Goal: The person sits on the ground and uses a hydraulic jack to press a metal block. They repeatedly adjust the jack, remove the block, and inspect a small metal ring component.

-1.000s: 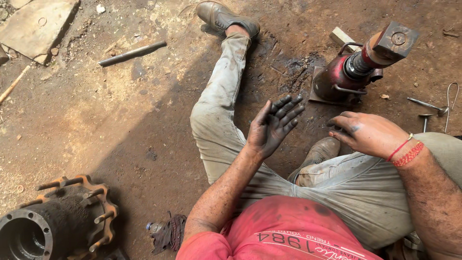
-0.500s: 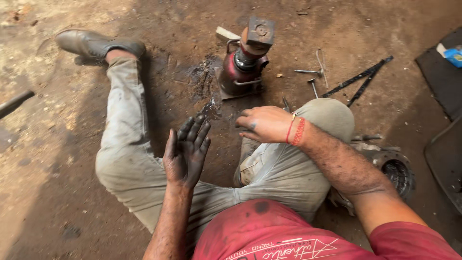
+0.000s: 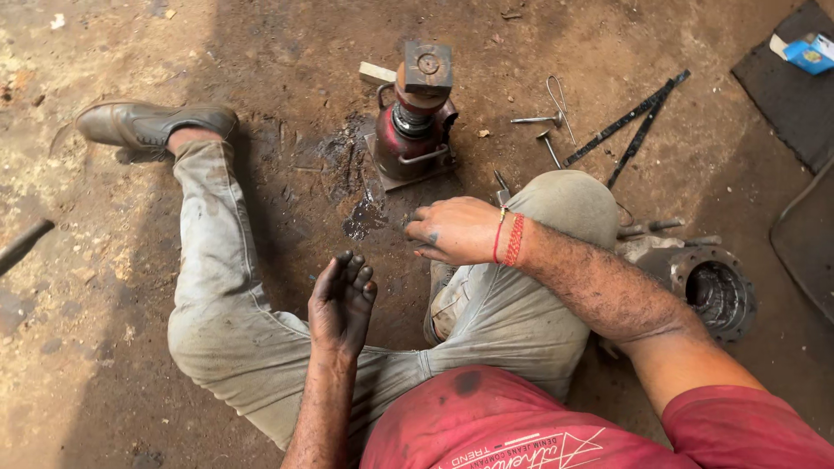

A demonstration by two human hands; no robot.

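Head view: empty greasy left hand point(image 3: 341, 300) and right hand point(image 3: 456, 230), fingers loose, near red jack point(image 3: 410, 122)

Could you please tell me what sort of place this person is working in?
Most likely a rough vehicle repair workshop. A red bottle jack stands on the oil-stained dirt floor, loose bolts lie scattered beside it, and a heavy metal hub housing sits by the knee. The left hand is black with grease.

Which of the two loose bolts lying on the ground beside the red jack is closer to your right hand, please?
The lower bolt, lying at a slant towards the knee, is closer to the right hand; the other bolt lies level, farther up.
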